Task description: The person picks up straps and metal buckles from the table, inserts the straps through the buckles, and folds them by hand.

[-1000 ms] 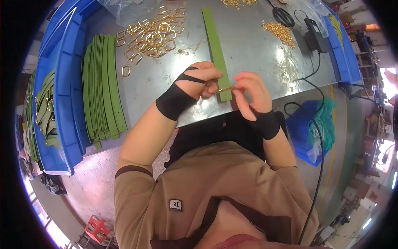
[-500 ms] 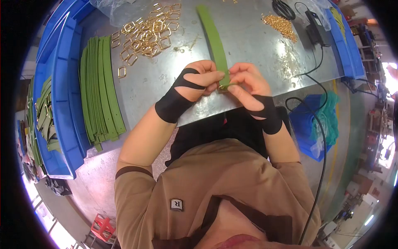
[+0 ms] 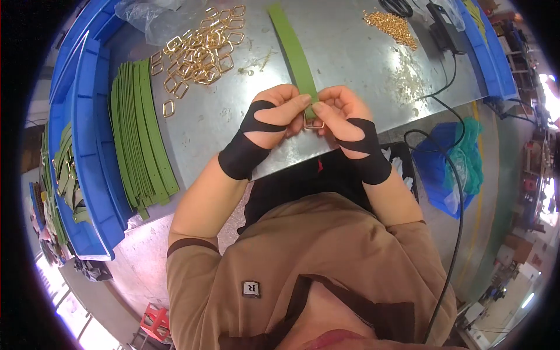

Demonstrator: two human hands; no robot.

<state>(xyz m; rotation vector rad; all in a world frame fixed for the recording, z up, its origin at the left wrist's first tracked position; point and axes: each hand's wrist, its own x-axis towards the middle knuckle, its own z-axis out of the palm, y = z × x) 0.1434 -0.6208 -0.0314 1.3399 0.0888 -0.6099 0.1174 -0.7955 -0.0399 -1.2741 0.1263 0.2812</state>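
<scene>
A green strap [image 3: 293,51] runs from the far part of the metal table toward me, its near end pinched between both hands. My left hand [image 3: 279,114] is closed, thumb pressed on the strap's left side. My right hand [image 3: 341,112] is closed too, with its thumb on the strap close to the other thumb. A gold rectangular buckle ring [image 3: 314,124] sits at the strap's near end, just below the thumbs. The strap seems folded through it, though fingers partly hide this. Black wrist supports cover both wrists.
Many gold rings [image 3: 201,55] lie heaped at the back left. Beside them is a row of green straps [image 3: 137,134], next to a blue bin [image 3: 96,151]. Small gold pieces [image 3: 392,29] form a pile at the back right, near a black adapter [image 3: 446,29] with its cable.
My right thumb has moved up from the buckle ring onto the strap beside my left thumb. The ring now shows more openly below the fingers.
</scene>
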